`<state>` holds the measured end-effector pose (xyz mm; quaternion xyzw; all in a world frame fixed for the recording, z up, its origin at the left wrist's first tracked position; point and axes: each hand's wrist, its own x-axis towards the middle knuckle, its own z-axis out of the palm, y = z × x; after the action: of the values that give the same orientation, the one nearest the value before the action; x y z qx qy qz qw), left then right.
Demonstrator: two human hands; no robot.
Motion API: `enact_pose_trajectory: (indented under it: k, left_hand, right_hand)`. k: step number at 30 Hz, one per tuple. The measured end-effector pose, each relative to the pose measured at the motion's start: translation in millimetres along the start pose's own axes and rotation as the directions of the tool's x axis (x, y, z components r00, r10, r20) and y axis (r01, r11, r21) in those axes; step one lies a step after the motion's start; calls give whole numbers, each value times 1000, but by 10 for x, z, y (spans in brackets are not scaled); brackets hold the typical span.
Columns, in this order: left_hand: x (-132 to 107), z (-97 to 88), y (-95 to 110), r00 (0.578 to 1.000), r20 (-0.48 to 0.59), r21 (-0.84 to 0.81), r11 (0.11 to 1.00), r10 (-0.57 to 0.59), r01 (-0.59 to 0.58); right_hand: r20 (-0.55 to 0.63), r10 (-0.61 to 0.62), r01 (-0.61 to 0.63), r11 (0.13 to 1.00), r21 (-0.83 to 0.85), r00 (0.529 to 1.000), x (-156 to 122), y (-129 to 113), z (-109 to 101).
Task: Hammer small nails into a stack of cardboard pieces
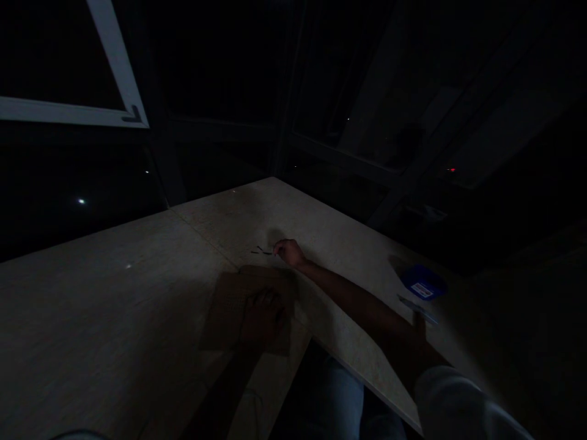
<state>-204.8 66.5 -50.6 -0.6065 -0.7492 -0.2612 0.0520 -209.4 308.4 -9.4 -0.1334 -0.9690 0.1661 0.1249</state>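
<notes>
The scene is very dark. My left hand (262, 316) lies on a flat brown piece of cardboard (220, 324), its fingers loosely bent over the surface and dim in shadow. Farther out on the table, my right hand (288, 252) is closed, with thumb and fingertips pinched together. Whatever is between those fingertips is too small and dark to name. Just left of them lie a few thin dark strips (262, 250), and one reaches close to the fingertips.
The pale stone-like table (114, 269) narrows to a corner ahead, below dark window panes. A blue plastic container (424, 282) with a white label stands at the right, beside a slim, light-coloured tool (418, 308). A white-framed window (73, 113) is at upper left.
</notes>
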Motion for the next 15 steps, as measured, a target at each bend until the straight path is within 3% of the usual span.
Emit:
enact_pose_trajectory:
  k: [3, 6, 11, 15]
  left_hand:
    - [-3, 0, 5, 1000, 2, 2, 1000, -9, 9]
    - [-8, 7, 4, 1000, 14, -9, 1000, -16, 16]
    - [-12, 0, 8, 999, 37, -15, 999, -34, 34]
    - [-13, -16, 8, 999, 44, -11, 1000, -22, 23]
  right_hand:
    - [-41, 196, -192, 978, 76, 980, 184, 144, 168]
    - [-18, 297, -290, 943, 163, 955, 309, 214, 347]
    - [18, 335, -325, 898, 297, 942, 389, 233, 531]
    - [9, 328, -308, 876, 372, 945, 398, 229, 518]
